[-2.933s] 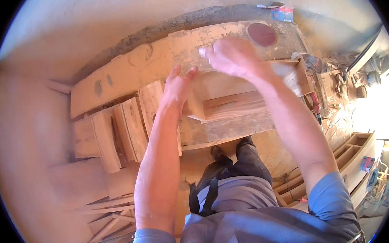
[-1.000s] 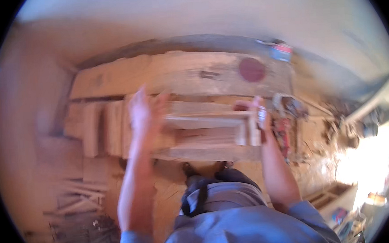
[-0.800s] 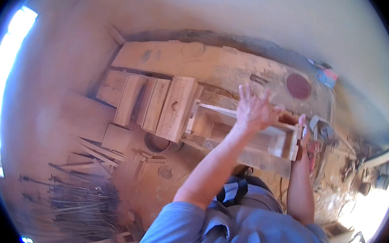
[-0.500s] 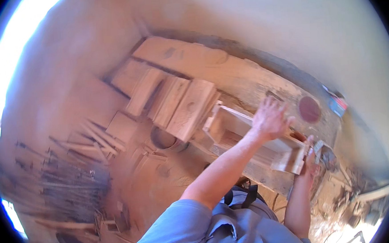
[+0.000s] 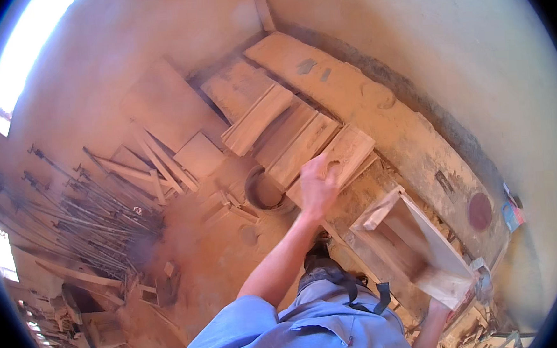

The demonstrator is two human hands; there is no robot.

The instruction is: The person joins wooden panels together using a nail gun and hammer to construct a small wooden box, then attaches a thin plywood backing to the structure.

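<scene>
My left hand (image 5: 321, 187) is over the nearest of the stacked wooden panels (image 5: 353, 145), fingers loosely bent and apart, with nothing seen in it. Whether it touches the panel I cannot tell. To its right, an open wooden box (image 5: 416, 239), pale and rectangular, sits tilted on the near side of the bench. At the box's near right end is my right hand (image 5: 437, 314), closed on the end panel, its fingers mostly hidden behind the wood. A grey object (image 5: 483, 281), too unclear to name, lies beside that end.
A dusty bench (image 5: 411, 147) runs along the wall, bearing a dark red disc (image 5: 480, 211). A round bucket (image 5: 268, 188) stands on the floor left of the panels. Metal bar clamps (image 5: 96, 217) and wood strips (image 5: 156, 159) lean at the left. Scraps litter the lower right.
My left hand has left the box and moved left to the stacked panels. The view has shifted, and the box shows lower and more tilted, with my right hand still at its end.
</scene>
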